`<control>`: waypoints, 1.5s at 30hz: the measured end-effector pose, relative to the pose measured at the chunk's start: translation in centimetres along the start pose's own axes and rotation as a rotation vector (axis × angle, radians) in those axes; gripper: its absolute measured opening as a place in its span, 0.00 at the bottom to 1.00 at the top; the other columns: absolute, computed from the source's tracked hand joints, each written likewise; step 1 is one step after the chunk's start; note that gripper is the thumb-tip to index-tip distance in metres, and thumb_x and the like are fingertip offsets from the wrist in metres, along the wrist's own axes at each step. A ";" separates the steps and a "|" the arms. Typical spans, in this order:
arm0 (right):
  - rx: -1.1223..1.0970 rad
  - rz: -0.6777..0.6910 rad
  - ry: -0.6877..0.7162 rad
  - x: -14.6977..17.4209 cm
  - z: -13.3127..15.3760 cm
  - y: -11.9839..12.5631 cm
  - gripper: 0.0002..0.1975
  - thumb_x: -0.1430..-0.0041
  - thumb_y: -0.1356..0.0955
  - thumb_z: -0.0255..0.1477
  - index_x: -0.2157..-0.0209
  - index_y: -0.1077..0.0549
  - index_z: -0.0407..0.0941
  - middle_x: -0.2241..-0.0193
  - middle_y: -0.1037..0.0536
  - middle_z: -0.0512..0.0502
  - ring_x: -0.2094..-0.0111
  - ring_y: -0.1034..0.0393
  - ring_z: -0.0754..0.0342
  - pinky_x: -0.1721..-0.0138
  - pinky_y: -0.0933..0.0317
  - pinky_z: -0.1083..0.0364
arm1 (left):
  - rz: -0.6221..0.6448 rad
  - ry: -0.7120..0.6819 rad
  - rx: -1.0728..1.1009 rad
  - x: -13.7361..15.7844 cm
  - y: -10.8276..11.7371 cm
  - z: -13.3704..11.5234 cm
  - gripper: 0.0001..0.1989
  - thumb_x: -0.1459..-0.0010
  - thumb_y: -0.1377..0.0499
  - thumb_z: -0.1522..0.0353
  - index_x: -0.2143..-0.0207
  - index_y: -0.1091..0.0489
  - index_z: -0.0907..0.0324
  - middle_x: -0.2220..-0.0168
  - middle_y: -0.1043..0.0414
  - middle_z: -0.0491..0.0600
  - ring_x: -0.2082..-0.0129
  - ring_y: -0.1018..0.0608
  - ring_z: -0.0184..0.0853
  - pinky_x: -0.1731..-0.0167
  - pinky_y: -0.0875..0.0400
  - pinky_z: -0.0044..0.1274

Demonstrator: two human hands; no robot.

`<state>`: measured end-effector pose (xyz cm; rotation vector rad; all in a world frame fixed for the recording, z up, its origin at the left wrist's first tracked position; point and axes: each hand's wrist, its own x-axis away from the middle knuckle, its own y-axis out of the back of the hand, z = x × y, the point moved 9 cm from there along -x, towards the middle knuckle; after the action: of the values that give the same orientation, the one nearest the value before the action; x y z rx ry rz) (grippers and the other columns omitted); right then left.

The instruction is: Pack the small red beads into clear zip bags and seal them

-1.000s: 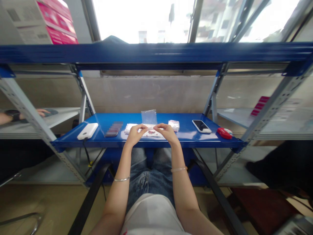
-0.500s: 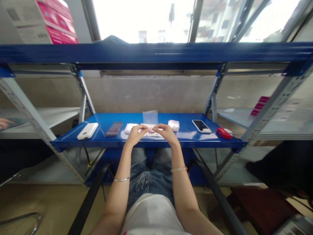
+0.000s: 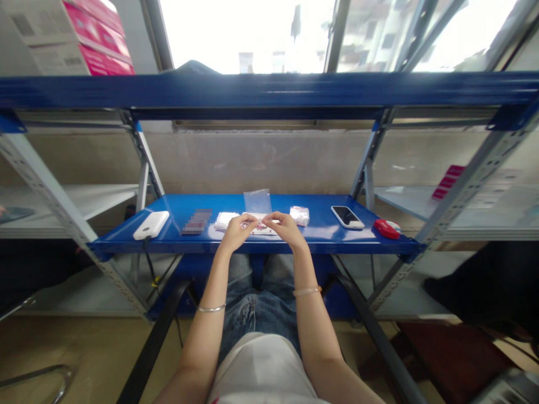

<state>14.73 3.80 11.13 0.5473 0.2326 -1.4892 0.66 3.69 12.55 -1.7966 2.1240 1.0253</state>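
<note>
My left hand (image 3: 239, 230) and my right hand (image 3: 284, 226) meet near the front of the blue shelf. Thumb and fingers of each are pinched at the near edge of a clear plastic bag (image 3: 257, 201), whose far end tilts up behind the fingertips. Just under them lies a white packet with red print (image 3: 265, 230), partly covered by my hands. A stack of white packets (image 3: 224, 220) sits beside my left hand. Another small stack of packets (image 3: 299, 215) lies just beyond my right hand.
On the blue shelf (image 3: 324, 238) are a white power bank (image 3: 151, 225) with a black cable, a blurred-out dark object (image 3: 197, 221), a white phone (image 3: 347, 217) and a red-and-white object (image 3: 386, 229). Metal uprights flank the shelf; a blue beam (image 3: 269, 91) crosses above.
The clear bag has shifted slightly left and up. My left hand has moved a little to the right, its fingertips closer to my right hand. A person's hand at far left has drawn back.
</note>
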 end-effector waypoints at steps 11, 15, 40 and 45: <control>0.038 0.014 -0.002 0.2 0.0 -0.1 0.14 0.53 0.30 0.39 0.70 0.24 0.42 0.71 0.22 0.44 0.66 0.29 0.51 0.65 0.37 0.55 | -0.003 0.017 0.008 0.1 0.3 -0.1 0.09 0.50 0.40 0.63 0.72 0.26 0.60 0.70 0.23 0.50 0.65 0.24 0.38 0.61 0.32 0.28; 0.033 0.011 0.006 0.1 0.1 0.0 0.14 0.52 0.30 0.40 0.71 0.24 0.42 0.71 0.23 0.45 0.67 0.29 0.52 0.65 0.37 0.55 | -0.002 0.015 0.036 0.1 0.2 -0.1 0.10 0.51 0.40 0.62 0.71 0.25 0.60 0.69 0.23 0.50 0.65 0.24 0.38 0.61 0.32 0.27; -0.104 -0.089 -0.005 0.1 0.4 0.4 0.13 0.57 0.27 0.38 0.73 0.24 0.42 0.73 0.23 0.47 0.71 0.29 0.53 0.68 0.35 0.55 | -0.095 0.035 0.067 0.0 1.2 -0.1 0.12 0.50 0.40 0.61 0.73 0.27 0.61 0.72 0.25 0.48 0.67 0.25 0.35 0.61 0.34 0.26; -0.071 -0.106 -0.019 0.0 -0.1 0.6 0.13 0.54 0.29 0.37 0.71 0.23 0.42 0.71 0.21 0.45 0.68 0.28 0.51 0.64 0.36 0.54 | -0.107 0.043 0.094 0.0 1.2 0.6 0.12 0.51 0.39 0.60 0.72 0.27 0.62 0.71 0.25 0.49 0.67 0.25 0.35 0.62 0.33 0.25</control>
<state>15.38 3.81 11.19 0.4695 0.3018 -1.5819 -0.67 4.11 12.57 -1.8807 2.0391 0.8538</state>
